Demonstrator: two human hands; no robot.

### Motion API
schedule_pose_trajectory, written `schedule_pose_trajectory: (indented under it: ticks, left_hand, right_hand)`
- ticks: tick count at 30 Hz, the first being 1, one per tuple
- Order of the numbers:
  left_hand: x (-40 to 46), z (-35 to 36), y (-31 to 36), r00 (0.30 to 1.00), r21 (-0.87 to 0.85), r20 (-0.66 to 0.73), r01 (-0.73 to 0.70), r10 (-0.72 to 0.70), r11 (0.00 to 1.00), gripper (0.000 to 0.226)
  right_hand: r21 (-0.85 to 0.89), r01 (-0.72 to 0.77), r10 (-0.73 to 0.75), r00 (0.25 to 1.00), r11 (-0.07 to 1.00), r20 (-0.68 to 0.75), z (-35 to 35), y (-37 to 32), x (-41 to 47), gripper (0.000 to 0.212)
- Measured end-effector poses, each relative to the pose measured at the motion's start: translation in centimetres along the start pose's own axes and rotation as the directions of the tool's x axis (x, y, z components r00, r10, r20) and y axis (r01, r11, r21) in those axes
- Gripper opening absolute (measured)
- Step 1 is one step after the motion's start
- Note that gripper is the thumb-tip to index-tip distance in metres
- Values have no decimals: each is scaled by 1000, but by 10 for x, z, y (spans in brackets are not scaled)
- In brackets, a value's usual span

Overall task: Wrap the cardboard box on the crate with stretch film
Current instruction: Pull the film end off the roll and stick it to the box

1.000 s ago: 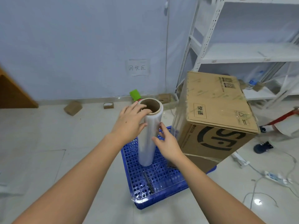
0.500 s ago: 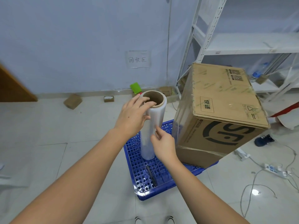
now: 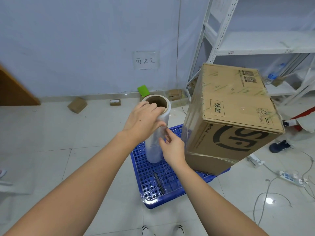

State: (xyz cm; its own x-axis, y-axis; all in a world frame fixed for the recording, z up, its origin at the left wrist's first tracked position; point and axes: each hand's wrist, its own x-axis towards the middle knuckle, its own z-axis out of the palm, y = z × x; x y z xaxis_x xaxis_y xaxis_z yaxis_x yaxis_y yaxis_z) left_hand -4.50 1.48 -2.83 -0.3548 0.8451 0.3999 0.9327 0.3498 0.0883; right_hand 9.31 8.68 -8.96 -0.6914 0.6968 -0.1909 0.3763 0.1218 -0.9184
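The person steadies the tall roll of clear stretch film on its brown cardboard core (image 3: pixel 156 130), standing upright on the blue perforated plastic crate (image 3: pixel 153 181), just left of the big brown cardboard box (image 3: pixel 235 120). The left hand (image 3: pixel 142 121) curls over the roll's top rim, holding it. The right hand (image 3: pixel 172 147) has its fingers (image 3: pixel 167 133) narrowly pinched at the film's surface, apparently hunting the loose edge. Next move, likely: peel that edge free and draw it rightward onto the box.
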Motion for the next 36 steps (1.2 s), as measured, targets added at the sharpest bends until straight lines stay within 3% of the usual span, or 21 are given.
schedule_pose_trajectory:
  ticks: [6, 16, 19, 24, 31, 36]
  left_hand:
    - [12, -11, -8, 987, -41, 163, 2, 4, 999, 43]
    - [14, -1, -4, 992, -21, 120, -25, 27, 999, 43]
    - [14, -1, -4, 993, -16, 111, -22, 23, 1000, 42]
    - [15, 1, -3, 995, -35, 94, -8, 11, 999, 38]
    - [15, -2, -3, 993, -49, 115, 12, -6, 999, 39]
    - [15, -4, -2, 992, -44, 122, 23, -17, 999, 41]
  right_hand:
    - [50, 32, -26, 993, 998, -111, -1, -1, 15, 39]
    - [222, 159, -105, 965, 962, -239, -14, -19, 26, 44]
    - [211, 246, -180, 940, 946, -291, -23, -32, 32, 41]
    - [158, 376, -298, 880, 913, -371, -28, -46, 36, 17]
    - [88, 324, -278, 898, 942, -340, -31, -48, 40, 12]
    - [-87, 345, -355, 897, 935, -264, -35, -46, 46, 11]
